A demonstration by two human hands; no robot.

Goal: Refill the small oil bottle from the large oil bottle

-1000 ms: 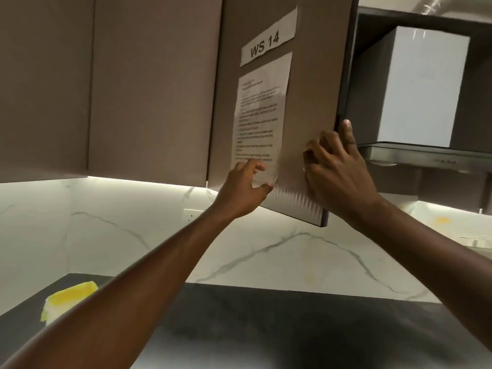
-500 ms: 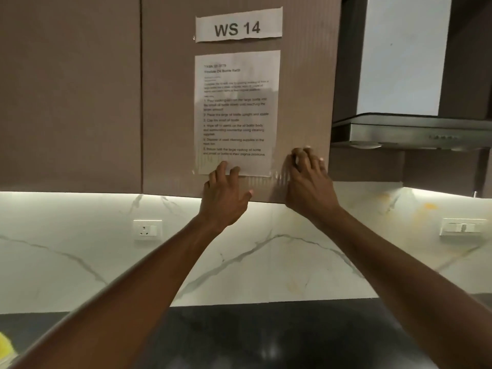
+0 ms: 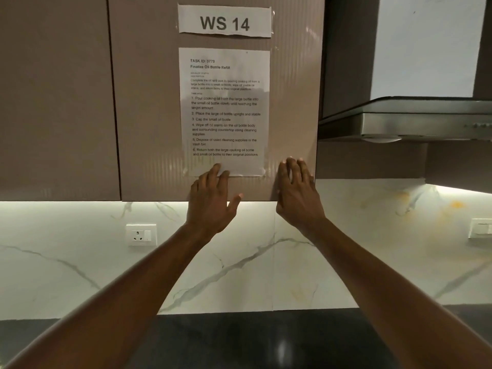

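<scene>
Neither oil bottle is in view. Both my hands rest flat on the lower part of a brown wall cabinet door (image 3: pixel 149 102), which sits flush with the doors beside it. My left hand (image 3: pixel 213 201) lies with fingers spread at the bottom edge of a taped paper task sheet (image 3: pixel 226 110). My right hand (image 3: pixel 296 193) presses the door near its lower right corner, fingers apart. Neither hand holds anything.
A "WS 14" label (image 3: pixel 225 21) is taped above the sheet. A steel range hood (image 3: pixel 412 121) juts out at the right. Below are a white marble backsplash (image 3: pixel 292 262) with a wall socket (image 3: pixel 141 234), a switch plate (image 3: pixel 480 227), and a dark countertop (image 3: pixel 239 342).
The cabinet door swung from ajar to flush under both hands. My right hand left the door's edge and now lies flat on its face. The view turned to face the door square on.
</scene>
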